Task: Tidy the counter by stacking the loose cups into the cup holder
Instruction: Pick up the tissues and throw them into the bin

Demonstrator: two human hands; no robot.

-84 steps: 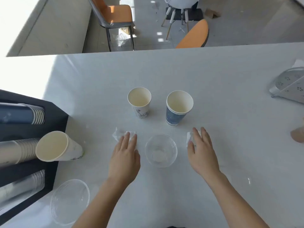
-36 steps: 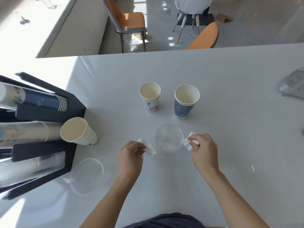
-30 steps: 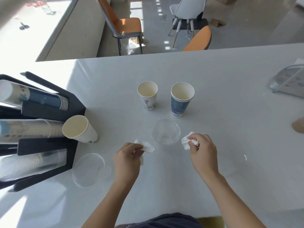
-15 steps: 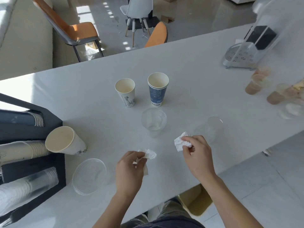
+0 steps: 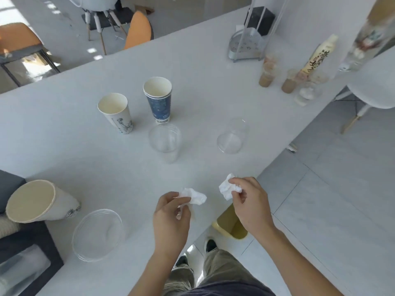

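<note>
On the white counter (image 5: 213, 86) stand a white paper cup (image 5: 116, 113), a blue paper cup (image 5: 159, 99) and a clear plastic cup (image 5: 165, 139). Another clear cup (image 5: 232, 138) lies on its side to the right. A white paper cup (image 5: 40, 201) and a clear cup (image 5: 97, 233) lie by the black cup holder (image 5: 25, 248) at the lower left. My left hand (image 5: 171, 214) pinches a crumpled white tissue (image 5: 193, 195). My right hand (image 5: 250, 201) pinches a second crumpled tissue (image 5: 226, 188). Both hands are near the counter's front edge.
At the far right of the counter stand several filled drink cups (image 5: 266, 76), a tall bottle (image 5: 318, 54) and a metal rack (image 5: 245, 47). A yellow bin (image 5: 232, 224) sits on the floor below the counter edge. Chairs (image 5: 136, 30) stand beyond the counter.
Both hands have picked up the tissues from beside the clear cup and drawn back toward the counter's front edge. The view has swung right, showing the counter's end and the floor.
</note>
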